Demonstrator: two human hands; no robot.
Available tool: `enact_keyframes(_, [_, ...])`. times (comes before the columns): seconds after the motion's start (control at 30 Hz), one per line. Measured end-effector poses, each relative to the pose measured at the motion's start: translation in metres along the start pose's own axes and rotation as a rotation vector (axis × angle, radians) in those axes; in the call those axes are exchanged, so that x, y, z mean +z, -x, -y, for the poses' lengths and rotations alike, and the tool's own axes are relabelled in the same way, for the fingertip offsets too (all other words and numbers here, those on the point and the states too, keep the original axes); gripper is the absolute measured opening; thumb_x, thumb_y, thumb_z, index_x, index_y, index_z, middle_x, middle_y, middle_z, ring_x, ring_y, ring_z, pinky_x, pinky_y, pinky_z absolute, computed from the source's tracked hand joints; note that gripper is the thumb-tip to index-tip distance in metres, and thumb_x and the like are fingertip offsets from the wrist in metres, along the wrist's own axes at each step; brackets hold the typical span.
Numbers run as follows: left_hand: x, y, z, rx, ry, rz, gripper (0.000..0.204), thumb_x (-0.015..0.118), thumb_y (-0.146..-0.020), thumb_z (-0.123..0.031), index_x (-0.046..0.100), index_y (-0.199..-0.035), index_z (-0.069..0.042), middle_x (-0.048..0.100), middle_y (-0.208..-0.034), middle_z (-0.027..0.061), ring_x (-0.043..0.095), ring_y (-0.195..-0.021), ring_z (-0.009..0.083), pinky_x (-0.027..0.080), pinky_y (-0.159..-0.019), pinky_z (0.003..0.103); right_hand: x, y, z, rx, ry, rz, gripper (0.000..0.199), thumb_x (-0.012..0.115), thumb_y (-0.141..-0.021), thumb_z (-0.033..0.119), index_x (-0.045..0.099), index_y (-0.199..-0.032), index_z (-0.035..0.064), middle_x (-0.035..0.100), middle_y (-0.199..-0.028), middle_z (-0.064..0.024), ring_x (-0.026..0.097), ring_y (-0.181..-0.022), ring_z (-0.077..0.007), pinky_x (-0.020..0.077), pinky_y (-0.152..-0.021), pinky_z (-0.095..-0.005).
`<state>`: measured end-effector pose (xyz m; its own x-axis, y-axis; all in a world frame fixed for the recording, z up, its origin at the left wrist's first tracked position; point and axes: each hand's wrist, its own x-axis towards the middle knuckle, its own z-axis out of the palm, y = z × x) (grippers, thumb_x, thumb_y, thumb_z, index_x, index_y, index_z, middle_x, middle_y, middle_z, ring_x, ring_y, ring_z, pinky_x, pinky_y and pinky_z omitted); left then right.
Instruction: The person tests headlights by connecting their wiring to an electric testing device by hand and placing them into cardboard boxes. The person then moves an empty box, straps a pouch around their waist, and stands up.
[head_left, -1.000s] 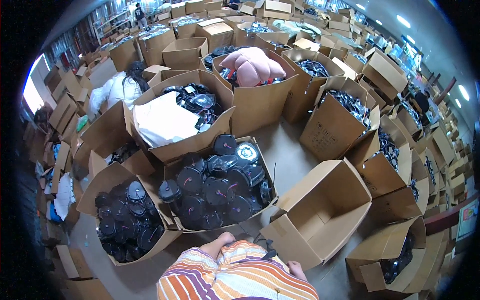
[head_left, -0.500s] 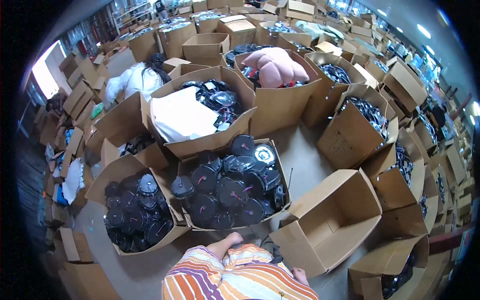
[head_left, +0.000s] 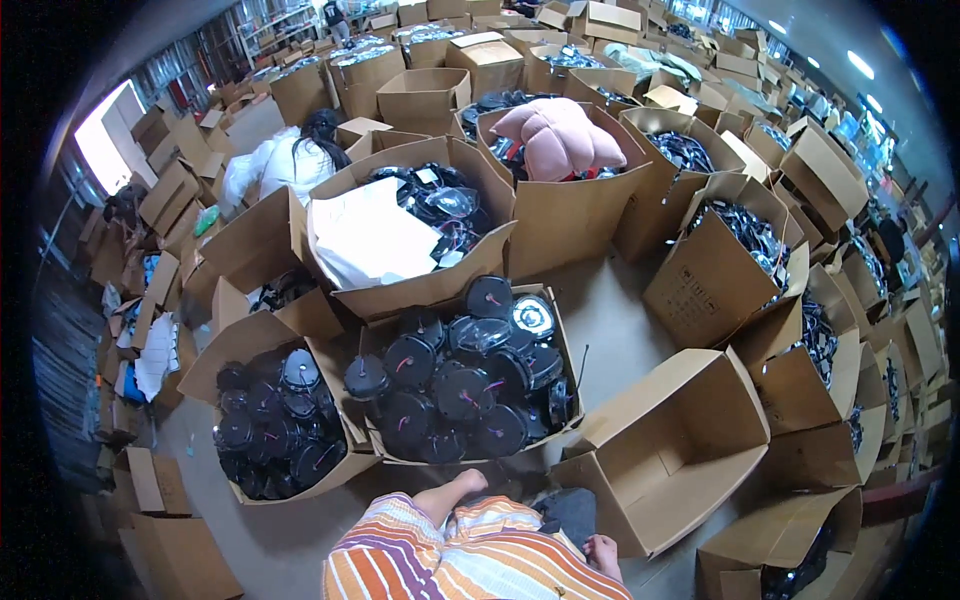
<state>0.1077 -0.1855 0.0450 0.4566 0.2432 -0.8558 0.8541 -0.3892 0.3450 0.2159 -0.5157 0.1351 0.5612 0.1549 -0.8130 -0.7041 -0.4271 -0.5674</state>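
- Down at the lower edge, our left hand (head_left: 468,482) sticks out past the striped shirt (head_left: 450,560), close to the near wall of the middle box (head_left: 470,462); we cannot tell whether it is open or closed, and it holds nothing we can see.
- Our right hand (head_left: 603,550) shows only its fingertips beside the shirt, just by the empty box (head_left: 672,455); we cannot tell its state either.
- That middle box is full of round black discs (head_left: 462,385), piled loosely, one with a pale shiny face near the far corner.
- Left of it stands another box (head_left: 262,490), also packed with black discs.
- Behind the middle box, a bigger box (head_left: 420,290) holds a white sheet (head_left: 370,240) and bagged black parts.
- Farther back a pink padded thing (head_left: 556,135) sits atop a tall box.
- To the upper left a person in white (head_left: 285,160) bends over among the boxes.
- Everything rests on a grey floor (head_left: 610,310), with boxes crowding all round.
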Motion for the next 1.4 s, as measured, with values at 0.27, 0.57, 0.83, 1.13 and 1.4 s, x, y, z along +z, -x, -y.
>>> enact_keyframes(0.27, [0.002, -0.010, -0.046, 0.045, 0.107, -0.011, 0.020, 0.042, -0.063, -0.011, 0.059, -0.073, -0.010, 0.057, -0.068, 0.0055, 0.053, -0.062, 0.0155, 0.041, -0.060, 0.026, -0.039, -0.049, 0.014, 0.007, 0.076, 0.067, 0.019, 0.039, -0.074, 0.017, 0.049, -0.070, 0.0005, 0.051, -0.055, -0.0092, 0.047, -0.044, -0.0133, 0.0388, -0.041, -0.0228])
enact_keyframes(0.57, [0.021, -0.035, -0.119, 0.033, 0.106, -0.086, 0.017, 0.050, -0.061, -0.023, 0.059, -0.073, -0.014, 0.056, -0.077, 0.0061, 0.053, -0.071, 0.0198, 0.040, -0.067, 0.029, -0.100, -0.097, 0.051, 0.058, 0.027, 0.089, 0.020, 0.038, -0.074, 0.018, 0.048, -0.071, 0.0007, 0.051, -0.055, -0.0082, 0.046, -0.042, -0.0130, 0.0361, -0.038, -0.0224])
enact_keyframes(0.83, [0.015, -0.011, -0.233, 0.116, 0.157, -0.044, 0.017, 0.049, -0.060, -0.017, 0.058, -0.074, -0.011, 0.056, -0.076, 0.0076, 0.053, -0.072, 0.0184, 0.040, -0.066, 0.027, -0.152, -0.119, 0.060, 0.091, 0.015, 0.093, 0.016, 0.038, -0.072, 0.013, 0.046, -0.070, -0.0010, 0.049, -0.053, -0.0091, 0.045, -0.037, -0.0143, 0.0342, -0.030, -0.0252])
enact_keyframes(1.13, [0.011, -0.015, -0.217, 0.129, 0.146, 0.014, 0.017, 0.048, -0.059, -0.010, 0.058, -0.072, -0.009, 0.056, -0.075, 0.0067, 0.052, -0.072, 0.0182, 0.039, -0.065, 0.027, -0.139, -0.102, 0.075, 0.073, 0.303, 0.089, 0.033, 0.033, -0.072, 0.021, 0.048, -0.048, 0.0058, 0.046, -0.042, -0.0036, 0.040, -0.033, -0.0118, 0.0338, -0.034, -0.0241])
enact_keyframes(1.4, [-0.041, -0.019, -0.148, -0.037, 0.459, 0.091, 0.017, 0.039, -0.064, 0.001, 0.055, -0.070, 0.000, 0.052, -0.059, 0.0067, 0.047, -0.049, 0.0135, 0.038, -0.045, 0.024, -0.096, -0.095, 0.038, 0.056, 0.107, -0.102, 0.020, 0.040, -0.073, 0.019, 0.049, -0.068, 0.0023, 0.049, -0.057, -0.0042, 0.045, -0.044, -0.0092, 0.0344, -0.038, -0.0204])
